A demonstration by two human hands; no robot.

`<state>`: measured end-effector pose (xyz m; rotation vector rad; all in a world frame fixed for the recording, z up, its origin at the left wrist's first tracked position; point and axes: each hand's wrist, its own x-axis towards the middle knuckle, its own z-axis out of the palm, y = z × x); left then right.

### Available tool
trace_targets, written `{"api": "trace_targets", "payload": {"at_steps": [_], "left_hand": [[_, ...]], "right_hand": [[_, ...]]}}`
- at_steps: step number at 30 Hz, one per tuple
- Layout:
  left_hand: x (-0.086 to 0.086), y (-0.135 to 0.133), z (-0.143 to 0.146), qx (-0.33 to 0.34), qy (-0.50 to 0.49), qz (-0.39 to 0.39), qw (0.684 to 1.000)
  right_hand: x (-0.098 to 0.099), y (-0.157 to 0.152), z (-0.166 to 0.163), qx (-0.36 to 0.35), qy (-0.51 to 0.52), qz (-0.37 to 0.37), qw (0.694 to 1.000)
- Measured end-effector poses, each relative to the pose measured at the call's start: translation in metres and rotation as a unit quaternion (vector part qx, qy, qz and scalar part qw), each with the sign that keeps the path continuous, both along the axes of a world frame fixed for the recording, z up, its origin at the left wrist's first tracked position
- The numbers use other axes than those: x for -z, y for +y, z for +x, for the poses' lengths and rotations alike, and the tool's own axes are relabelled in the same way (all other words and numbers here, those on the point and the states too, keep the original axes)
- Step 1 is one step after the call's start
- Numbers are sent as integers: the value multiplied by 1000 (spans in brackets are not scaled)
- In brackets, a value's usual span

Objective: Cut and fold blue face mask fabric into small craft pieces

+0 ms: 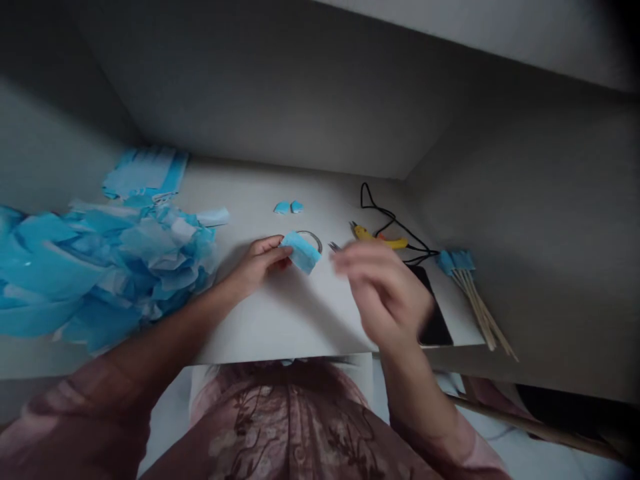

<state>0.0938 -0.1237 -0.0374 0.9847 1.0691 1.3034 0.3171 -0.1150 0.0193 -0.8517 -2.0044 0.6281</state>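
Between the thumb and fingers of my left hand (pixel 267 259) is a piece of light-blue crepe-like paper (pixel 303 252). A thin round ring (pixel 314 239) lies partly behind this piece. My right hand (pixel 383 283), smeared by motion, is to the right of the paper and apart from it. Dark pointed metal tips (pixel 334 247), like those of small scissors, stick out from its fingers; the rest of that tool is hidden. Two small blue cut pieces (pixel 289 207) lie on the white table (pixel 250 327) beyond my left hand.
A large heap of blue and white paper pieces (pixel 125 260) fills the left side, with a flat stack (pixel 145 173) behind it. At right are a yellow glue gun (pixel 380 239) with a black cord, a dark flat object (pixel 437 320) and several blue-topped sticks (pixel 473 290). Walls enclose the table.
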Motion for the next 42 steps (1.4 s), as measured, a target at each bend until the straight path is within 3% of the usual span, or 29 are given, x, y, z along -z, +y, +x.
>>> {"api": "trace_targets", "payload": {"at_steps": [1,3,6,10,16,26,32,37,42], "left_hand": [[0,0,1,7,-11,3,1000],[-1,-1,3,21,-21,5,1000],[-3,-2,5,37,-6,4,999],[-7,-3,5,48,52,18,997],[-7,-2,4,48,94,28,994],[-3,0,3,36,98,1,994],[-1,0,2,43,65,0,997],[1,2,4,71,-106,-46,991],[1,2,8,75,-202,-102,971]], "right_hand": [[5,10,-3,7,13,-26,1000],[20,27,-11,0,63,-162,985],[44,40,-22,-42,115,-334,935],[50,40,-30,-78,167,-415,891],[37,44,-34,-85,187,-372,905],[56,48,-38,-38,260,-323,909],[58,46,-35,-29,240,-308,920],[60,42,-31,15,193,-160,968],[56,36,-30,-47,55,43,996]]}}
